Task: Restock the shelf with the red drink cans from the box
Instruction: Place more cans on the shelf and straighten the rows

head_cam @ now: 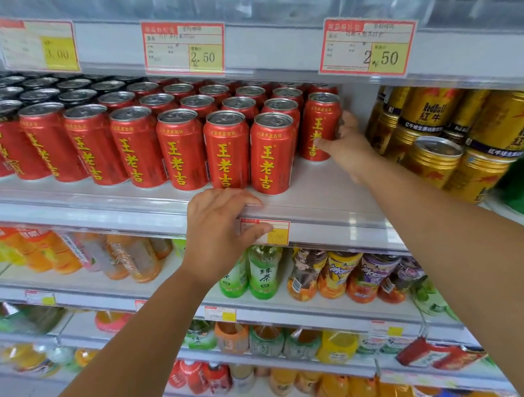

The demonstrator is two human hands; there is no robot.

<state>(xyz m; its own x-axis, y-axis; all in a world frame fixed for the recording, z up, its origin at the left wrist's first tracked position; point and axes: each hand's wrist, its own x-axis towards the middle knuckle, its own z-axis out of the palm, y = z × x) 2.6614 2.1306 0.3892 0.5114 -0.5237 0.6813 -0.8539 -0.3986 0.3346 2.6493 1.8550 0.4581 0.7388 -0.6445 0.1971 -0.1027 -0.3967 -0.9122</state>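
Red drink cans (pixel 227 148) fill the shelf (pixel 331 194) in rows. My right hand (pixel 348 144) grips the end can (pixel 317 118) at two o'clock; my left hand (pixel 220 231) rests slack on the shelf edge, seven o'clock.

This is looking like a shop, seen at its drinks shelving. Tiered shelves (pixel 331 191) are carrying nothing but packaged drinks, each kind massed in rows facing outward. Above both hands, printed price tags (pixel 184 48) reading 2.50 and 3.00 are hanging from the upper shelf edge. A smaller price label (pixel 276 232) is sitting in the rail (pixel 348 226) at the left hand's (pixel 222 228) thumb. The right hand (pixel 346 144) is gripping a red drink can (pixel 320 124) at the end of many identical ones, and just to its right gold Red Bull cans (pixel 433 117) are standing stacked. Below the left hand, green tea bottles (pixel 263 272) and orange drink bottles (pixel 43 251) are filling further tiers.
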